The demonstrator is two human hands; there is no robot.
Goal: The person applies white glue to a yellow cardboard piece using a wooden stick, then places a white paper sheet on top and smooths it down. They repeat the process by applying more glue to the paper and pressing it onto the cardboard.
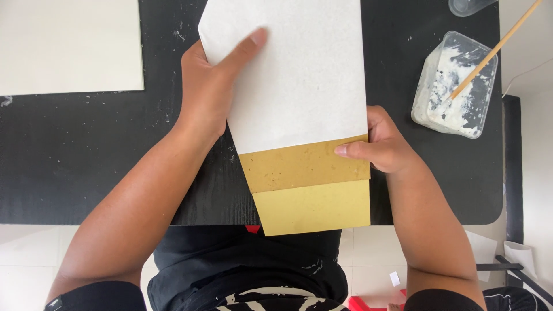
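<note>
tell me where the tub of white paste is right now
In the head view the clear plastic tub of white paste sits at the far right of the black table, beyond the right hand, a wooden stick leaning in it.

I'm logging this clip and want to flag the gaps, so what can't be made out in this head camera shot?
- White sheet: its far end is cut off by the top edge.
- Left hand: fingers other than the thumb are hidden under the sheet.
- Right hand: fingers hidden behind the brown card.
- Stick in the paste tub: upper end cut off by the edge.
- Clear container: mostly out of frame.
</note>
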